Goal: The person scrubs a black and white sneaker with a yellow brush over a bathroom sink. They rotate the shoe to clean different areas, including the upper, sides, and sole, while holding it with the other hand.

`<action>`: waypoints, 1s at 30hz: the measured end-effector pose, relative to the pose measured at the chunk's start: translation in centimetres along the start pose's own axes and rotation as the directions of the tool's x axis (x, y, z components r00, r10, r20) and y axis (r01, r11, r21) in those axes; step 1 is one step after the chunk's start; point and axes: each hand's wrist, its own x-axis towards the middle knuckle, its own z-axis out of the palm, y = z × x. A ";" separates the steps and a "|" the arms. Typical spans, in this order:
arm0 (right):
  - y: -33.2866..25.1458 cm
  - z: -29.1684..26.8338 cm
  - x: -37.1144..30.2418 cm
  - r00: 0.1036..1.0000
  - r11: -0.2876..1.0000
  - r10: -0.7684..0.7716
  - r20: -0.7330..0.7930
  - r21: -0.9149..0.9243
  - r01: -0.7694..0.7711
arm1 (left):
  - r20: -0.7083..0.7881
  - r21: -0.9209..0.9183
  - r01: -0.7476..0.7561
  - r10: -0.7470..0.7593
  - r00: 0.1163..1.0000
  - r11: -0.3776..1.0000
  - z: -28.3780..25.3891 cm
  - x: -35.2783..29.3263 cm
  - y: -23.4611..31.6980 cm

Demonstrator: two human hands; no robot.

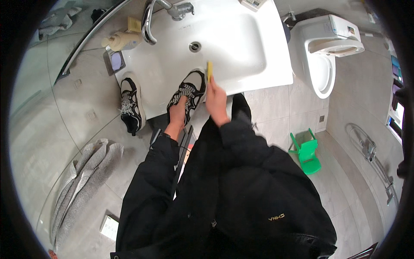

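Note:
A black and white sneaker (188,90) with patterned laces is held over the front edge of the white washbasin (159,64). My left hand (177,113) grips it at the ankle opening, with some fingers hidden by the shoe. In my right hand (216,101) is a thin yellow block (210,70), pinched upright against the right side of the sneaker's toe; whether it is a sponge or a brush cannot be made out. The matching sneaker (129,103) rests at the basin's left front corner, its heel towards me.
A chrome faucet (172,11) rises behind the drain (195,46). Left of the basin stand a beige bottle (120,41) and a soap dish (114,61). A grey towel (86,181) hangs at left. A urinal (319,56) and a green chair (308,155) are on the right.

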 end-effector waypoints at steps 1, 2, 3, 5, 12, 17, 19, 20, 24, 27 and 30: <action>0.0 0.2 0.5 0.998 0.985 0.046 -0.049 0.166 -0.037 | 0.019 0.019 0.011 -0.011 1.000 1.000 -0.1 -0.1 0.0; 0.1 0.2 0.5 0.998 0.997 0.045 -0.041 0.061 -0.043 | -0.040 0.047 0.028 -0.026 0.999 0.999 -0.1 -0.1 0.1; 0.3 0.3 -0.3 0.999 0.998 0.039 -0.038 -0.044 -0.041 | 0.010 0.014 -0.047 0.047 0.999 0.999 0.0 -0.1 0.0; 1.7 0.9 -1.6 0.996 0.996 -0.052 -0.067 -0.076 0.047 | 0.047 -0.057 -0.157 0.160 0.986 0.986 0.0 0.0 -0.1; -0.4 0.6 -0.3 0.994 0.993 0.078 -0.077 0.091 -0.071 | -0.058 0.057 0.037 -0.034 0.998 0.998 0.0 0.5 -0.3; -0.3 0.5 -1.1 0.998 0.999 0.045 -0.054 -0.018 -0.046 | -0.008 0.052 -0.075 0.075 0.997 0.996 0.0 0.2 -0.2; 0.0 0.4 0.1 0.997 0.999 -0.027 -0.072 0.025 0.029 | -0.051 0.091 0.011 -0.006 0.999 0.996 0.0 0.2 -0.2; 0.4 0.3 -0.1 0.998 0.999 0.038 -0.041 0.002 -0.038 | -0.028 0.080 0.013 -0.011 1.000 0.997 -0.1 0.3 -0.3; 0.5 0.7 -2.4 0.996 1.000 0.031 -0.087 0.007 -0.031 | -0.052 0.117 -0.019 0.025 0.998 0.993 -0.2 1.2 -0.8; 0.8 1.1 -2.0 0.993 0.998 -0.043 -0.111 0.030 0.047 | -0.011 0.049 -0.070 0.071 0.997 0.996 -0.2 1.8 -1.4; 2.3 0.6 1.7 0.993 0.991 -0.064 -0.097 0.114 0.075 | 0.023 -0.008 -0.046 0.046 0.999 0.999 -0.2 1.7 -1.1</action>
